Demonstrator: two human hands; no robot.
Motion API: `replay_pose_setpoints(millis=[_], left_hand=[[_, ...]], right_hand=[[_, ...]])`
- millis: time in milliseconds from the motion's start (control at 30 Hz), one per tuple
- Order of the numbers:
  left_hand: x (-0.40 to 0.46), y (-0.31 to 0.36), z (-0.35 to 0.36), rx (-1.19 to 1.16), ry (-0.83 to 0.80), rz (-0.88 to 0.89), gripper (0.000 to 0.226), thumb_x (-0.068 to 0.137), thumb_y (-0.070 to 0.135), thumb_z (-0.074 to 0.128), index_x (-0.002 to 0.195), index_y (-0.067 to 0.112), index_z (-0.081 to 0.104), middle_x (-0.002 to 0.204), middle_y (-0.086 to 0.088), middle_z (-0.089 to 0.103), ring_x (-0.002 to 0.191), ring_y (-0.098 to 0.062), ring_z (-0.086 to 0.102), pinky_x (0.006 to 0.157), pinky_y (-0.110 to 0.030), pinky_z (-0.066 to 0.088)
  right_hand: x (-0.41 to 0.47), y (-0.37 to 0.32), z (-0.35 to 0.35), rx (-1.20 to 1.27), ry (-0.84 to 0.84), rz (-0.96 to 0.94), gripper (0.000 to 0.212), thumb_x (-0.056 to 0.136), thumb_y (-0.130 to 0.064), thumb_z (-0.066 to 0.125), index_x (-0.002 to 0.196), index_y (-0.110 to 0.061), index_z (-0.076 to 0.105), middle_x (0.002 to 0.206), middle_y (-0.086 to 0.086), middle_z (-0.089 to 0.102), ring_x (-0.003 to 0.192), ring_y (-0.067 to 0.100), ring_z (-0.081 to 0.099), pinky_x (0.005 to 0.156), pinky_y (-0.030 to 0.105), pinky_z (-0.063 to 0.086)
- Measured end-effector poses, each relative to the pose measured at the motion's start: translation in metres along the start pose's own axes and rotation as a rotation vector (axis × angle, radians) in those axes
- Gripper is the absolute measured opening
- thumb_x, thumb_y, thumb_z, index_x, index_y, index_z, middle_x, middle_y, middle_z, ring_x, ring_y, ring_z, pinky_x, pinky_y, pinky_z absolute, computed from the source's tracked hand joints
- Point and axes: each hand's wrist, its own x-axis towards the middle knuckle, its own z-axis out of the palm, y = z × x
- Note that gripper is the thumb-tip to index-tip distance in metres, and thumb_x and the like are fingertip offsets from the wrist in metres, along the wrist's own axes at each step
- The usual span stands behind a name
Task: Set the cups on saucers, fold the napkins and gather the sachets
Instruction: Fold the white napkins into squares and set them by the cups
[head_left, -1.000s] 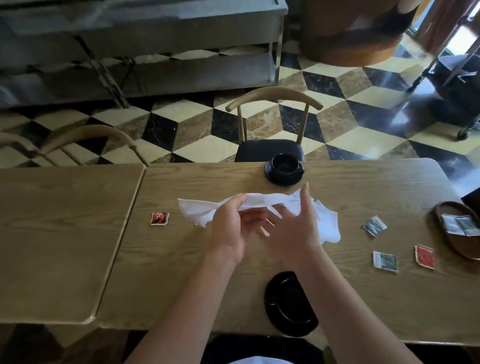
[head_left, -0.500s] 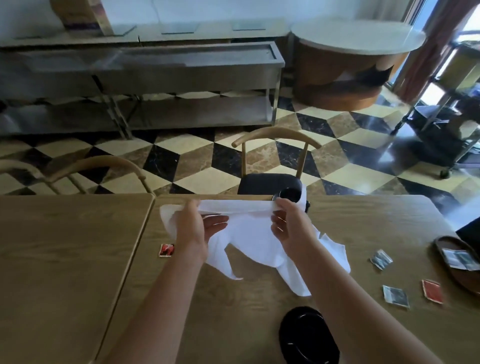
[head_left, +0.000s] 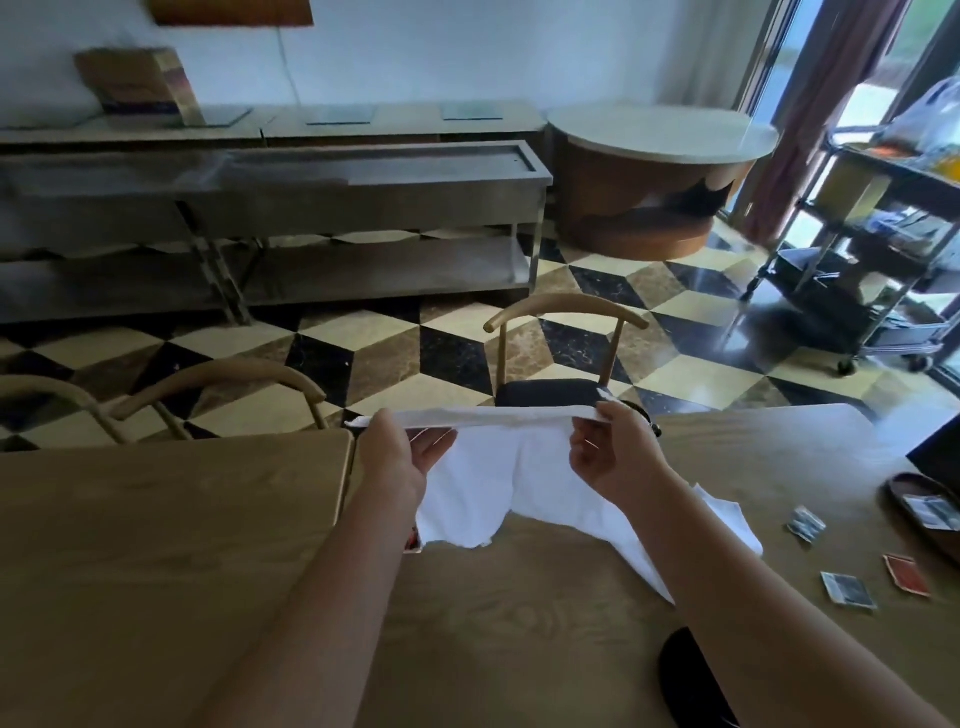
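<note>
Lifted higher now, white napkin (head_left: 498, 467) pinched taut by left hand (head_left: 395, 457) and right hand (head_left: 613, 457); dangling corner could fold crooked.

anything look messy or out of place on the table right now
Yes: three sachets, one grey, one red and one dark, lie scattered loose on the table beside the wooden tray. The napkin hangs ragged and unfolded.

Far cup (head_left: 644, 415) is mostly hidden behind the right hand (head_left: 613, 457), red sachet (head_left: 413, 540) peeks out from under the left forearm, near saucer (head_left: 691, 680) partly covered, sachet print too small to read.
</note>
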Motion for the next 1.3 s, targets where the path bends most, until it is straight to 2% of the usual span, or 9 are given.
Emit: replay_pose_setpoints(millis=[133, 367, 533, 700, 833, 900, 1000, 1133, 1300], left_hand=[[0.013, 0.018, -0.022, -0.033, 0.034, -0.021, 0.032, 0.102, 0.031, 0.044, 0.116, 0.006, 0.056, 0.103, -0.020, 0.062, 0.090, -0.031, 0.067, 0.065, -0.039, 0.060], [0.051, 0.035, -0.045, 0.008, 0.147, -0.035, 0.037, 0.106, 0.029, 0.039, 0.129, 0.004, 0.052, 0.104, -0.020, 0.062, 0.090, -0.031, 0.067, 0.057, -0.037, 0.062], [0.078, 0.055, -0.034, 0.014, 0.087, -0.078, 0.050, 0.105, 0.042, 0.040, 0.137, 0.005, 0.048, 0.113, -0.021, 0.059, 0.095, -0.036, 0.066, 0.070, -0.047, 0.063], [0.101, 0.089, -0.022, -0.174, -0.093, -0.093, 0.049, 0.105, 0.036, 0.045, 0.143, 0.005, 0.046, 0.141, -0.021, 0.051, 0.115, -0.045, 0.060, 0.081, -0.054, 0.059], [0.097, 0.109, -0.010, -0.293, -0.232, -0.007, 0.047, 0.104, 0.038, 0.044, 0.135, 0.003, 0.049, 0.137, -0.022, 0.052, 0.120, -0.042, 0.057, 0.096, -0.055, 0.053], [0.088, 0.112, -0.011, -0.304, -0.245, 0.046, 0.039, 0.104, 0.035, 0.047, 0.124, 0.003, 0.056, 0.126, -0.021, 0.059, 0.113, -0.038, 0.061, 0.090, -0.051, 0.057], [0.075, 0.098, -0.033, -0.245, -0.143, 0.082, 0.029, 0.102, 0.028, 0.051, 0.116, 0.005, 0.062, 0.106, -0.017, 0.068, 0.096, -0.032, 0.068, 0.073, -0.040, 0.060], [0.064, 0.048, -0.084, -0.110, 0.022, 0.009, 0.015, 0.100, 0.021, 0.050, 0.100, 0.014, 0.062, 0.087, -0.005, 0.066, 0.077, -0.017, 0.063, 0.058, -0.025, 0.053], [0.064, -0.024, -0.155, 0.015, 0.131, -0.187, 0.015, 0.099, 0.013, 0.050, 0.095, 0.014, 0.065, 0.087, -0.004, 0.067, 0.077, -0.017, 0.062, 0.062, -0.025, 0.049]], right_hand=[[0.009, 0.018, 0.008, -0.056, 0.117, -0.025, 0.028, 0.103, -0.030, 0.047, 0.093, -0.008, 0.061, 0.060, 0.010, 0.069, 0.048, 0.017, 0.053, 0.040, 0.022, 0.042], [0.049, 0.033, 0.015, -0.155, 0.239, 0.022, 0.017, 0.098, -0.012, 0.049, 0.110, -0.009, 0.062, 0.068, 0.007, 0.062, 0.056, 0.015, 0.057, 0.042, 0.020, 0.049], [0.082, 0.022, 0.043, -0.151, 0.233, -0.023, 0.028, 0.101, -0.013, 0.048, 0.127, -0.013, 0.057, 0.084, 0.009, 0.066, 0.070, 0.017, 0.067, 0.047, 0.025, 0.056], [0.102, -0.007, 0.071, -0.242, 0.155, -0.087, 0.025, 0.106, -0.037, 0.044, 0.119, -0.017, 0.051, 0.097, 0.010, 0.073, 0.082, 0.020, 0.075, 0.053, 0.029, 0.058], [0.098, -0.030, 0.090, -0.234, 0.084, -0.170, 0.015, 0.106, -0.029, 0.046, 0.099, -0.020, 0.055, 0.100, 0.010, 0.074, 0.070, 0.016, 0.078, 0.054, 0.028, 0.059], [0.092, -0.031, 0.091, -0.219, 0.069, -0.210, 0.011, 0.104, -0.023, 0.050, 0.096, -0.019, 0.056, 0.101, 0.009, 0.073, 0.070, 0.015, 0.078, 0.056, 0.028, 0.060], [0.081, -0.020, 0.073, -0.246, 0.078, -0.240, 0.008, 0.100, -0.021, 0.056, 0.095, -0.016, 0.061, 0.096, 0.007, 0.073, 0.073, 0.015, 0.078, 0.058, 0.028, 0.059], [0.073, 0.024, 0.023, -0.295, 0.124, -0.163, 0.009, 0.099, -0.020, 0.059, 0.094, -0.015, 0.063, 0.062, -0.003, 0.075, 0.055, 0.008, 0.073, 0.050, 0.023, 0.056], [0.082, 0.094, -0.060, -0.368, 0.231, 0.107, 0.008, 0.099, -0.017, 0.053, 0.096, -0.012, 0.058, 0.068, 0.006, 0.072, 0.064, 0.018, 0.069, 0.056, 0.032, 0.053]])
